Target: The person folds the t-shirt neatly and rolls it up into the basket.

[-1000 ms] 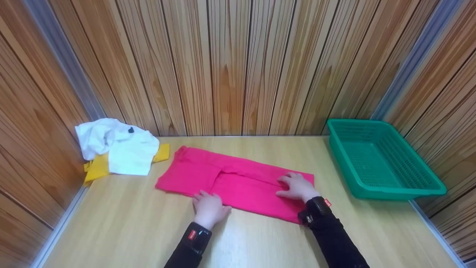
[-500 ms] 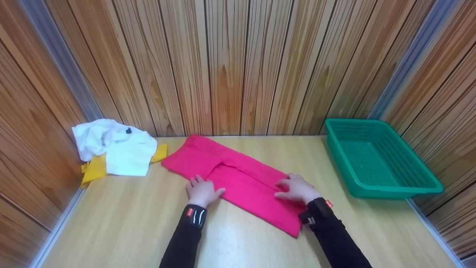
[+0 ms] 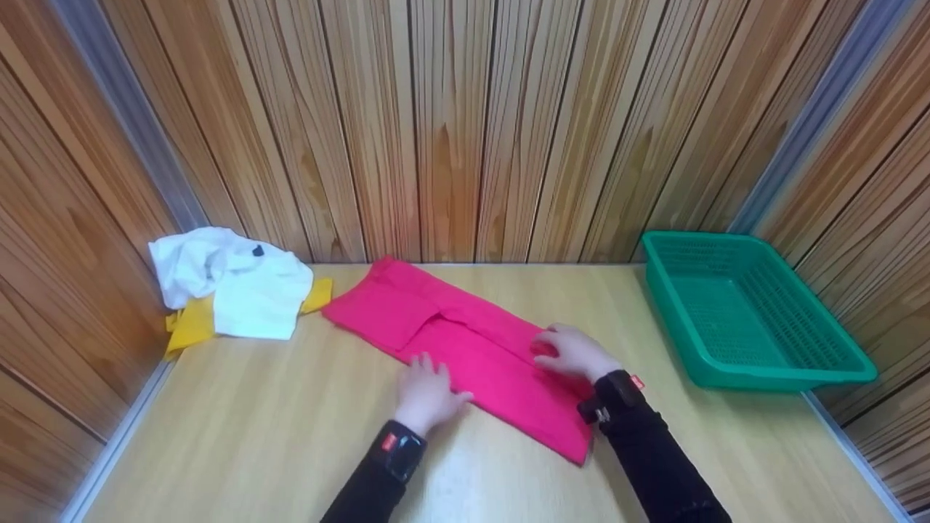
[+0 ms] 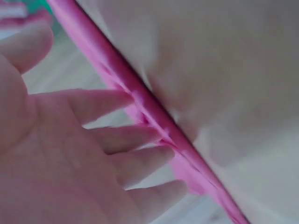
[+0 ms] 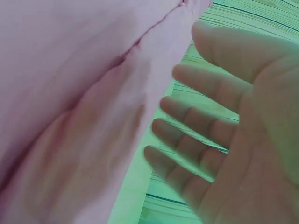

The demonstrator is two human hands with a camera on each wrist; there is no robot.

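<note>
A bright pink folded garment (image 3: 472, 349) lies slantwise across the table, its far left end higher up and its right end nearer me. In the head view my left hand (image 3: 427, 398) is at its near long edge, fingers spread; the left wrist view shows straight fingers (image 4: 140, 163) close to the pink edge. My right hand (image 3: 577, 354) hovers over or rests on the right part of the cloth; which, I cannot tell. The right wrist view has its fingers (image 5: 187, 114) loosely extended beside the pink fabric (image 5: 107, 121), gripping nothing.
A green plastic basket (image 3: 694, 341) stands at the right by the wall. White cloth (image 3: 258, 301) with a small dark mark lies over yellow cloth (image 3: 190, 328) at the left. Wood-panelled walls (image 3: 450, 131) enclose the back and sides of the table (image 3: 269, 421).
The pink garment has turned, its left end moving away and its right end nearer. My left hand rose with it, then drew back right and nearer. My right hand lifted slightly.
</note>
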